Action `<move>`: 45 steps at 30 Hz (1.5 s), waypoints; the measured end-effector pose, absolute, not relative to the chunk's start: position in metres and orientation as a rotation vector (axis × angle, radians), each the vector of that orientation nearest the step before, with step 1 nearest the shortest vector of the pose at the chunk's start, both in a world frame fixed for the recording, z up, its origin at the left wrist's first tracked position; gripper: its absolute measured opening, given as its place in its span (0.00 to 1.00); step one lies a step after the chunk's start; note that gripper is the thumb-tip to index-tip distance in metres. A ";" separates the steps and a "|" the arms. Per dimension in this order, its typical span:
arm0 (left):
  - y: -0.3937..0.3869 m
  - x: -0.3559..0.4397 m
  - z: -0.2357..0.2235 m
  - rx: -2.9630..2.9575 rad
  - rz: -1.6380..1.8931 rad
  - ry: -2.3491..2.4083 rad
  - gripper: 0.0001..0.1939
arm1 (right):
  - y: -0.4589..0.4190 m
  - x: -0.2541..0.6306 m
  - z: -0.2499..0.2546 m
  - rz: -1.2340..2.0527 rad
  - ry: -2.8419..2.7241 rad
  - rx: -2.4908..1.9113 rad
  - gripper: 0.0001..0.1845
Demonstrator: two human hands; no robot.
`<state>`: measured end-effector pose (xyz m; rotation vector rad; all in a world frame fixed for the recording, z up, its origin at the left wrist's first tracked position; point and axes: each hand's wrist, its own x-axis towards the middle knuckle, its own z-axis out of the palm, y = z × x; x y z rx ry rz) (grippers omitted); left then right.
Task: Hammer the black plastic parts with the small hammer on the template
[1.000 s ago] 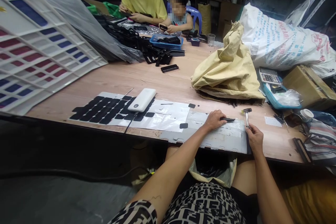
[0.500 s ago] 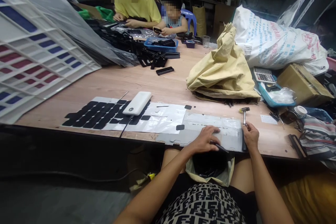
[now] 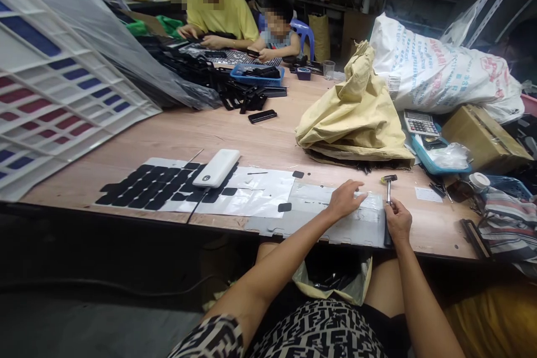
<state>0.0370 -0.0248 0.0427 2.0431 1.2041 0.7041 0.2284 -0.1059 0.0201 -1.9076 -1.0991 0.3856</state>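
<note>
My right hand (image 3: 398, 222) is wrapped round the handle of a small hammer (image 3: 389, 179), its head pointing up and away from me. My left hand (image 3: 347, 199) reaches over a grey sheet (image 3: 306, 221) on the table, fingers apart and nothing visible in them. Clear film lies on the right part of that sheet. To the left, rows of black rounded stickers (image 3: 145, 185) sit on white backing sheets, with a white power bank (image 3: 217, 168) resting on them. An open yellowish bag (image 3: 364, 282) with dark pieces inside sits in my lap.
A crumpled yellow sack (image 3: 352, 117) stands beyond my hands. Behind it are a large white printed bag (image 3: 440, 67), a calculator (image 3: 420, 123) and a cardboard box (image 3: 486, 137). Black parts lie piled at the far left, near two seated people. A white plastic crate (image 3: 62, 95) leans at left.
My left hand has moved forward from the table edge over the sheet. The dark strip that was in it has gone from view. My right hand still grips the hammer.
</note>
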 end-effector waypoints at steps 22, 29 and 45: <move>0.049 0.090 0.036 2.307 0.359 1.549 0.14 | -0.105 0.228 0.022 0.386 -1.087 -1.908 0.31; 0.009 0.047 0.033 2.333 0.455 1.339 0.25 | -0.104 0.230 0.020 0.379 -1.092 -1.901 0.30; -0.020 0.010 0.000 2.073 0.765 1.187 0.12 | -0.105 0.228 0.025 0.379 -1.124 -1.883 0.25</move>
